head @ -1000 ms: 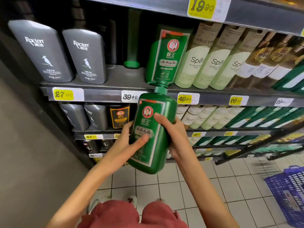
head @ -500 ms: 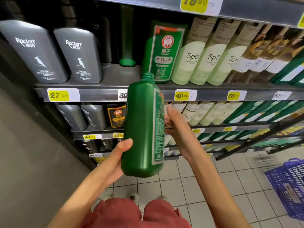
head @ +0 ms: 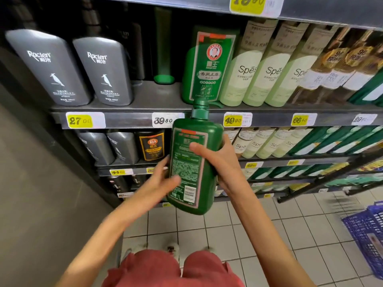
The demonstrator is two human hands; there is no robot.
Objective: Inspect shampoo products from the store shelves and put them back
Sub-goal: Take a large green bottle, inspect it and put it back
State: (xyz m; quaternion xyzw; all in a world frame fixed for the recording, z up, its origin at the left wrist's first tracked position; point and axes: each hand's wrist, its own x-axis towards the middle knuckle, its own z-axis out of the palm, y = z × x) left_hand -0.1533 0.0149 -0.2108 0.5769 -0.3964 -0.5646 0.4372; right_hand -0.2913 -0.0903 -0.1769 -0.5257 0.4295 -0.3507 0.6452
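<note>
I hold a large green shampoo bottle [head: 192, 168] upright in front of the shelves, its back label with small print and a barcode facing me. My left hand [head: 160, 181] grips its lower left side, thumb across the label. My right hand [head: 219, 160] grips the upper right side, thumb on the label. A matching green bottle [head: 207, 67] stands on the shelf [head: 124, 108] just behind the held one's cap, front label showing.
Grey Raclen bottles [head: 78, 69] stand at the left of that shelf, pale green Spes bottles [head: 267, 67] at the right, with more rows below. A blue shopping basket [head: 366, 235] sits on the tiled floor at the right. A grey wall is on the left.
The bottle has been turned in my hands from front label, through its side, to the back label facing me. Both hands have shifted their hold around it.
</note>
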